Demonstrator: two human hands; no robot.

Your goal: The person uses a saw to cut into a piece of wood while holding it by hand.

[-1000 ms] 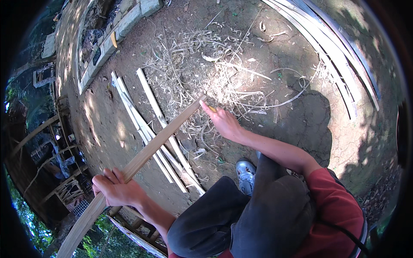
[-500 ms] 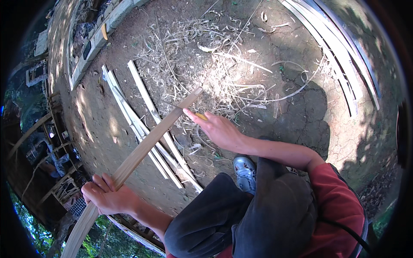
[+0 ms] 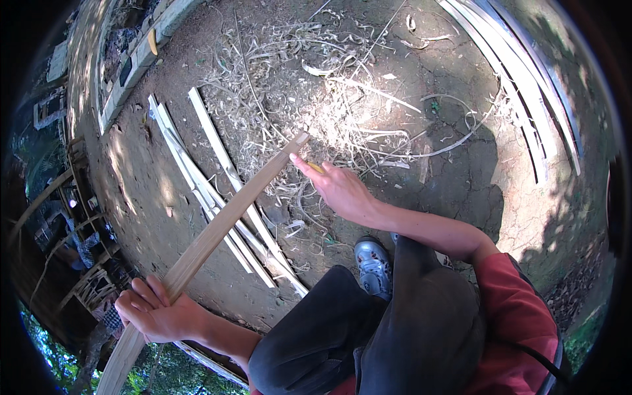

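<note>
My left hand [image 3: 158,315] grips a long, flat bamboo slat [image 3: 224,227] near its lower end. The slat runs diagonally up and to the right, its far tip above a heap of shavings [image 3: 309,99]. My right hand [image 3: 342,191] is just below that tip, fingers closed around a small yellowish tool [image 3: 315,167] that points toward the slat's end. How much of the tool is hidden in the hand I cannot tell. My knee in dark trousers [image 3: 329,329] and a grey shoe [image 3: 374,266] are below the hands.
Several pale split slats [image 3: 210,191] lie side by side on the bare dirt under the held slat. More long strips [image 3: 526,85] curve along the upper right. A low concrete edge [image 3: 131,66] runs at upper left, with wooden frames [image 3: 72,250] on the left.
My left hand has slid down and left along the slat. My right hand has drawn back a little from the slat's tip, toward my body.
</note>
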